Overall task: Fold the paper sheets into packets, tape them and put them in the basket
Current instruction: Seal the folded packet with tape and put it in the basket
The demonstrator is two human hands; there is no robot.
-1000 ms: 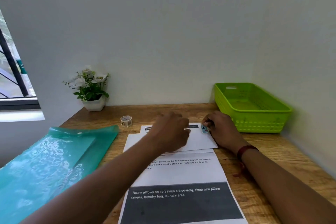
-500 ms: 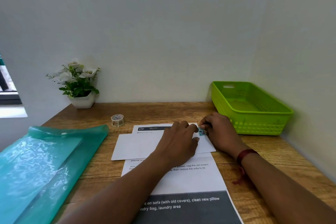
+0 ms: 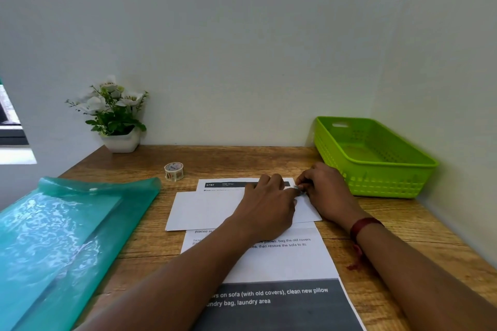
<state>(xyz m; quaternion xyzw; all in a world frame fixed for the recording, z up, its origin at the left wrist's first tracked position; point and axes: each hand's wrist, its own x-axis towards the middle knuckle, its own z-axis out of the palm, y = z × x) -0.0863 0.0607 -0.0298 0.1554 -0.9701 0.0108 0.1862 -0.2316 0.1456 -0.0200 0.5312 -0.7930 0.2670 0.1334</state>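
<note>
A folded white paper packet [image 3: 204, 209] lies across a printed paper sheet [image 3: 285, 258] in the middle of the wooden table. My left hand [image 3: 266, 207] presses flat on the packet's right half. My right hand [image 3: 325, 191] rests at the packet's upper right corner, its fingertips pinching a small bluish piece of tape [image 3: 298, 188] against the paper. The tape roll [image 3: 174, 171] stands on the table beyond the packet, to the left. The green plastic basket [image 3: 390, 185] sits at the right against the wall, with nothing visible inside it.
A translucent teal plastic folder [image 3: 67, 234] covers the table's left side. A small white pot with white flowers [image 3: 118, 115] stands in the back left corner. Walls close the table at the back and right.
The camera view shifted slightly. My left hand slid right along the packet toward my right hand, and the fingers of both now meet at the tape piece.
</note>
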